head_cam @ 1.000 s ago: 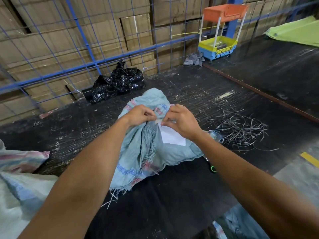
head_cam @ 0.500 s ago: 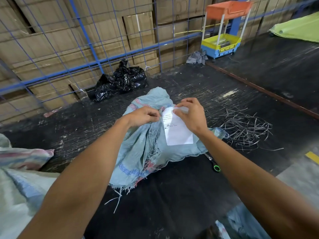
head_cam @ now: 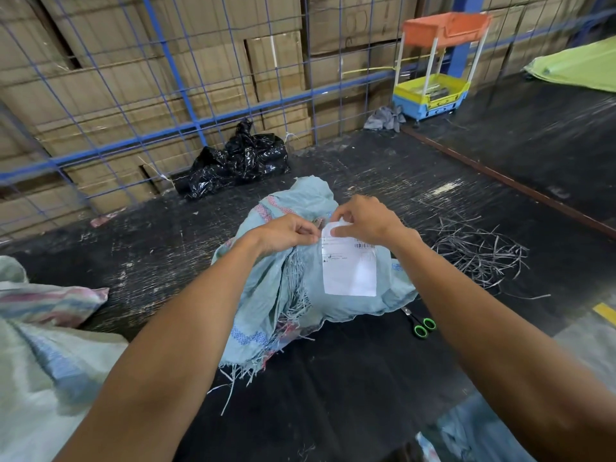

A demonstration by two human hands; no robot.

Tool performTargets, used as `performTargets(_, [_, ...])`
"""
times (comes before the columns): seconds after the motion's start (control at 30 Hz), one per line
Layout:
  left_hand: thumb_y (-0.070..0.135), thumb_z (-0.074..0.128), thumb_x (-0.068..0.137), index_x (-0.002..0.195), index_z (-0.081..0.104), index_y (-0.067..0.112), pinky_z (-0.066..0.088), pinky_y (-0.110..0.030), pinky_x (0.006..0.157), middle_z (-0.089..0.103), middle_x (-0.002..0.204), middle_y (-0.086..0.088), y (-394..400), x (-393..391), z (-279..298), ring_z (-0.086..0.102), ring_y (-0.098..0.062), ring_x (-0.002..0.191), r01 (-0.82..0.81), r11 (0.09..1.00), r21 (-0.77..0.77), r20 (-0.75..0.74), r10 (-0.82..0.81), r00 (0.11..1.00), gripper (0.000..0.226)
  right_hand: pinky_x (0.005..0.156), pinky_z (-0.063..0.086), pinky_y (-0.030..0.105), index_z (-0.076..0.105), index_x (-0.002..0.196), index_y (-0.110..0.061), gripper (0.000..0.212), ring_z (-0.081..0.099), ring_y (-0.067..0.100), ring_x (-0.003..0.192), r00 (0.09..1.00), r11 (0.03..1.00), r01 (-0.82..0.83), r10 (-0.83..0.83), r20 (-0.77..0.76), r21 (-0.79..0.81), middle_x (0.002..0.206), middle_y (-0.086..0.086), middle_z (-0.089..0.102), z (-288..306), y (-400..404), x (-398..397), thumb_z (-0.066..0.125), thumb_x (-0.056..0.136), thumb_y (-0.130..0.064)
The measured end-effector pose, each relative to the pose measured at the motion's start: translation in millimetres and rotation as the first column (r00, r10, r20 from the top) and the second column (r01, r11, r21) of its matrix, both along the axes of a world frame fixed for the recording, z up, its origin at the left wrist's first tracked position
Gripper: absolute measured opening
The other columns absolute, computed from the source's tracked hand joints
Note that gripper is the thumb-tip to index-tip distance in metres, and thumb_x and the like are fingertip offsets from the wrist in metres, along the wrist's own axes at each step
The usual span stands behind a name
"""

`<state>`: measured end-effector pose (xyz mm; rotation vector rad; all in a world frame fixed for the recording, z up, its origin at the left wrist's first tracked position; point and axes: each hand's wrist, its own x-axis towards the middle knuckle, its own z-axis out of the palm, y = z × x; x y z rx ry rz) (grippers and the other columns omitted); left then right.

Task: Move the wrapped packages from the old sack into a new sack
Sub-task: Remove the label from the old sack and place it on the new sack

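A frayed pale-blue woven sack (head_cam: pixel 286 288) lies crumpled in the middle of the black table (head_cam: pixel 333 395). A white paper label (head_cam: pixel 350 271) with a barcode lies flat on the sack's right side. My right hand (head_cam: pixel 363 218) pinches the label's top edge. My left hand (head_cam: pixel 286 231) pinches the sack fabric right beside the label's top left corner. Another woven sack (head_cam: pixel 43 355), whitish with coloured stripes, lies at the left edge. No wrapped packages are visible.
Green-handled scissors (head_cam: pixel 420 323) lie just right of the sack. Cut plastic strips (head_cam: pixel 480 251) are piled at the right. A black plastic bag (head_cam: pixel 240 161) rests against the blue wire fence (head_cam: pixel 186 95). A small cart of coloured trays (head_cam: pixel 433 91) stands at the back right.
The white label has been unfolded and now lies flat on the sack with more of it showing. Both hands stayed at its top edge.
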<state>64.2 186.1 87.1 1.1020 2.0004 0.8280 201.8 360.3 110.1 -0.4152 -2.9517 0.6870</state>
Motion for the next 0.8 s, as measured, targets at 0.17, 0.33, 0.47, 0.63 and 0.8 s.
performTargets(0.17, [0.015, 0.062, 0.098, 0.097, 0.074, 0.020, 0.041, -0.019, 0.090, 0.071, 0.084, 0.020, 2.9, 2.7, 4.3, 0.061, 0.009, 0.084, -0.050, 0.999, 0.008, 0.038, 0.049, 0.998, 0.013, 0.070, 0.052, 0.033, 0.071, 0.088, -0.038, 0.012, 0.061, 0.013, 0.083, 0.981, 0.998, -0.035, 0.046, -0.190, 0.058, 0.090, -0.011, 0.065, -4.9, -7.1, 9.8, 0.072, 0.082, -0.049])
performTargets(0.33, [0.014, 0.067, 0.094, 0.093, 0.077, 0.017, 0.044, -0.022, 0.095, 0.075, 0.096, 0.007, 11.2, 1.7, 9.1, 0.064, -0.003, 0.095, -0.140, 0.988, 0.069, 0.026, 0.138, 0.990, 0.011, 0.068, 0.034, 0.028, 0.076, 0.083, -0.025, 0.010, 0.054, 0.019, 0.077, 0.847, 0.937, -0.069, 0.237, -0.475, 0.344, 0.078, -0.003, 0.058, -29.1, -13.7, 18.4, 0.077, 0.080, -0.035])
performTargets(0.47, [0.012, 0.069, 0.091, 0.083, 0.078, 0.017, 0.046, -0.023, 0.092, 0.074, 0.085, 0.012, 24.1, 3.2, 9.3, 0.065, 0.001, 0.089, -0.187, 0.980, 0.067, -0.030, 0.189, 0.981, 0.013, 0.069, 0.029, 0.029, 0.075, 0.079, -0.019, 0.014, 0.049, 0.019, 0.078, 0.752, 0.909, -0.026, 0.291, -0.591, 0.415, 0.078, 0.000, 0.059, -49.4, -19.9, 22.4, 0.070, 0.082, -0.031])
performTargets(0.63, [0.003, 0.063, 0.090, 0.078, 0.076, 0.013, 0.043, -0.039, 0.110, 0.074, 0.112, -0.002, 26.0, 5.8, 6.3, 0.063, -0.016, 0.114, -0.252, 0.966, 0.064, -0.047, 0.255, 0.966, 0.020, 0.070, 0.030, 0.028, 0.075, 0.078, -0.020, 0.013, 0.048, 0.018, 0.080, 0.710, 0.892, -0.005, 0.321, -0.627, 0.452, 0.079, -0.002, 0.060, -58.2, -19.2, 24.9, 0.072, 0.084, -0.030])
performTargets(0.8, [0.010, 0.057, 0.090, 0.090, 0.067, -0.005, 0.046, -0.029, 0.082, 0.070, 0.116, -0.002, 27.7, 6.6, 18.7, 0.062, -0.012, 0.100, -0.190, 0.979, 0.068, -0.027, 0.192, 0.981, 0.018, 0.074, 0.033, 0.027, 0.078, 0.089, -0.028, 0.006, 0.059, 0.021, 0.085, 0.704, 0.914, -0.008, 0.293, -0.647, 0.406, 0.096, -0.003, 0.067, -50.9, -18.1, 26.7, 0.073, 0.087, -0.024])
